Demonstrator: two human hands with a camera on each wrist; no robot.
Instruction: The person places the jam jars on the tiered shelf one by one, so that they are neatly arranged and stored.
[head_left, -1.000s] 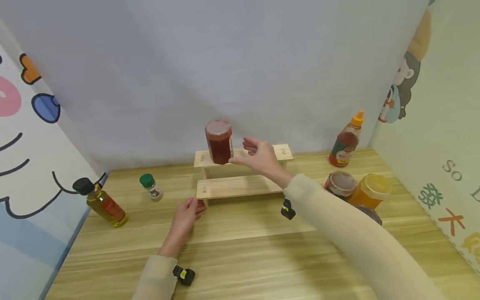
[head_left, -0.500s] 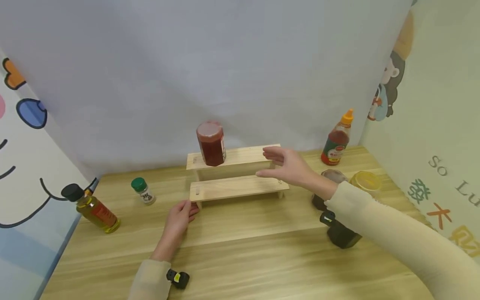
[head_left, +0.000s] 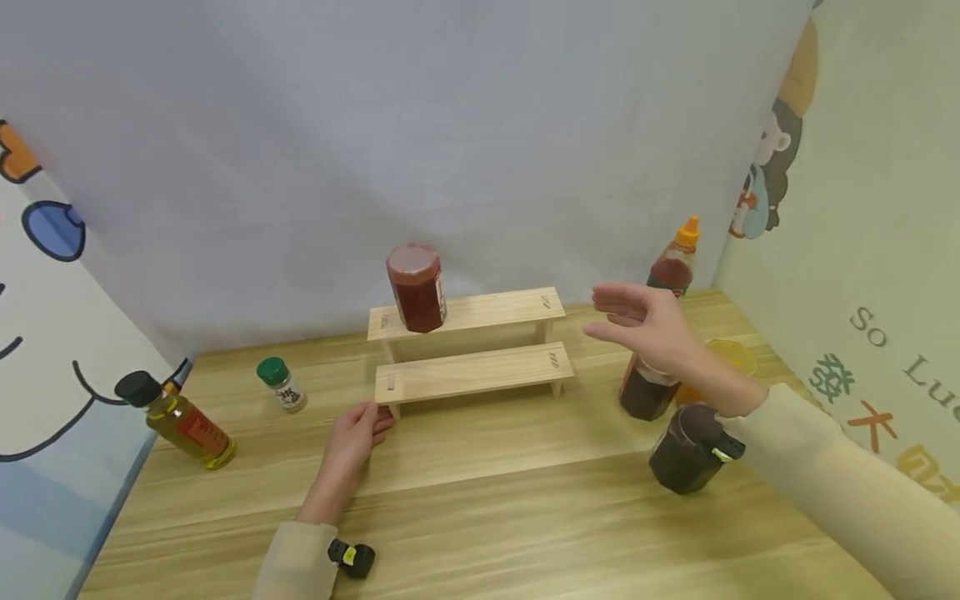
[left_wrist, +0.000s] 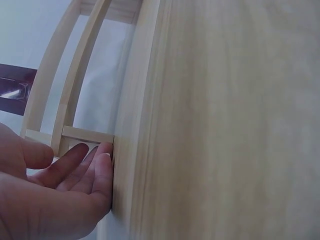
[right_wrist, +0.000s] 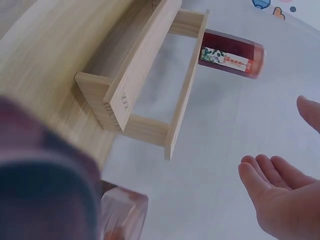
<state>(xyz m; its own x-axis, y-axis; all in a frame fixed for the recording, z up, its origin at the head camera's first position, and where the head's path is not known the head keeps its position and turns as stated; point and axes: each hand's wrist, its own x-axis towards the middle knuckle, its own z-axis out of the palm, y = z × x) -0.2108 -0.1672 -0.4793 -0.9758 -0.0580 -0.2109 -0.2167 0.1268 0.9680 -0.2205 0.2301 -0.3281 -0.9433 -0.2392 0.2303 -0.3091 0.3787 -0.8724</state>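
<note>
My left hand [head_left: 352, 435] rests at the left end of a two-step wooden shelf [head_left: 472, 375]. In the left wrist view its fingers [left_wrist: 102, 172] lie loosely bent against the shelf's end leg, the thumb beside the lower board. A jar of dark red contents [head_left: 420, 296] stands upright on the upper step, near its left end; the right wrist view shows its printed label. Off the shelf's right end, my right hand [head_left: 656, 329] is in the air, holding nothing, thumb and fingers spread apart. In the head view it overlaps a sauce squeeze bottle [head_left: 686, 235] with an orange nozzle.
Beneath the right forearm stand two dark jars [head_left: 647, 396] and a yellow-lidded jar [head_left: 731, 354], partly hidden. A green-capped shaker [head_left: 282, 385] and a black-capped oil bottle [head_left: 191, 427] stand at the left. A pale wall [head_left: 480, 125] rises behind the shelf.
My right hand has moved away from the red jar, rightward past the shelf's end, to above the jars. The red jar stays on the upper step; my left hand keeps its place.
</note>
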